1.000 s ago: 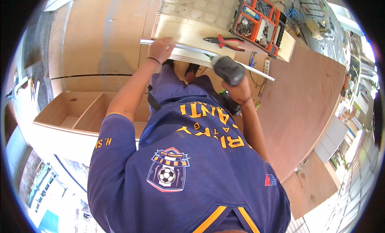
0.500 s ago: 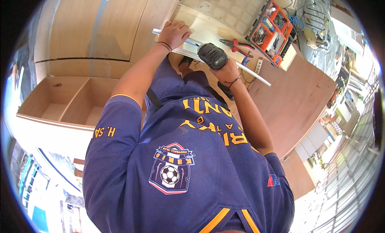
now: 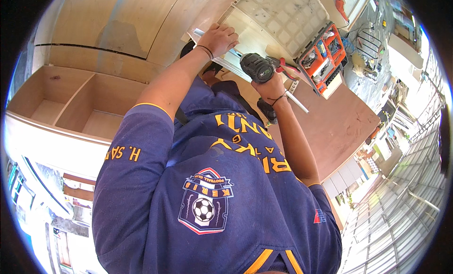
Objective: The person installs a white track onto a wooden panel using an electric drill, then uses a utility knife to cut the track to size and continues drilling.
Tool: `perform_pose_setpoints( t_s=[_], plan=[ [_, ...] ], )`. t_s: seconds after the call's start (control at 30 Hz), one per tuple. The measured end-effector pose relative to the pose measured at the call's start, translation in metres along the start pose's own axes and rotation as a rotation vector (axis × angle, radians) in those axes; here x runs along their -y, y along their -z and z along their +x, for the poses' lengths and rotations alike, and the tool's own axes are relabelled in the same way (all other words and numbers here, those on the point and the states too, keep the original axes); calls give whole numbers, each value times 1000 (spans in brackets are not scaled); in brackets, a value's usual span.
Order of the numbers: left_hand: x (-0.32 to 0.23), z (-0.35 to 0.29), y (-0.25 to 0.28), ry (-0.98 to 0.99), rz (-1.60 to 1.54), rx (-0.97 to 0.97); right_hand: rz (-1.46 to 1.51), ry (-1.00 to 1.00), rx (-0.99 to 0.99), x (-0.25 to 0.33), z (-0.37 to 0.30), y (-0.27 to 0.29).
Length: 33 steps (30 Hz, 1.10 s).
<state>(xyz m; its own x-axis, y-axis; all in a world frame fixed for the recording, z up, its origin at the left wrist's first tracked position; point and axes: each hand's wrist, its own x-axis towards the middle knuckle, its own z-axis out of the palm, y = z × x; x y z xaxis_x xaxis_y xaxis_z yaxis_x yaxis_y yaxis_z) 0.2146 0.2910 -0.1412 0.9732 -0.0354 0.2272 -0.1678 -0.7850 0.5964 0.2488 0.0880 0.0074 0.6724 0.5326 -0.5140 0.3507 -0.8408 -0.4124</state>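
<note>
My left hand point(image 3: 219, 40) is curled over a long pale metal strip point(image 3: 297, 102), near its left end. In my right hand point(image 3: 271, 87) is a black cordless drill point(image 3: 257, 68), its body upright above the strip. The fingers wrap its grip, mostly hidden beneath the body. The drill's tip and the spot under it cannot be made out. Just right of the drill, red-handled pliers point(image 3: 289, 69) lie on the work surface, their jaws partly covered by the drill.
An orange-and-black organizer box point(image 3: 325, 59) with tools and small parts sits at the right. An open wooden cabinet point(image 3: 71, 102) stands at the left. A brown board point(image 3: 330, 128) lies right of my right arm. Wires and a metal rack point(image 3: 370, 43) are farther right.
The whole view has shifted, so the organizer box and board sit lower. The drill now overlaps the pliers' jaws. Both hands keep their holds.
</note>
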Motion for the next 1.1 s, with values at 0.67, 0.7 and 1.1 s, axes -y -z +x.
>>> perform_pose_setpoints(
  t_s=[0.67,0.7,1.1],
  plan=[
    [0,0,-3,-9,33,-5,8,25,56,3,5,7],
    [0,0,-2,-12,36,-7,-10,25,61,5,4,7],
    [0,1,-1,-13,50,24,-31,-16,86,0,5,6]
  ],
)
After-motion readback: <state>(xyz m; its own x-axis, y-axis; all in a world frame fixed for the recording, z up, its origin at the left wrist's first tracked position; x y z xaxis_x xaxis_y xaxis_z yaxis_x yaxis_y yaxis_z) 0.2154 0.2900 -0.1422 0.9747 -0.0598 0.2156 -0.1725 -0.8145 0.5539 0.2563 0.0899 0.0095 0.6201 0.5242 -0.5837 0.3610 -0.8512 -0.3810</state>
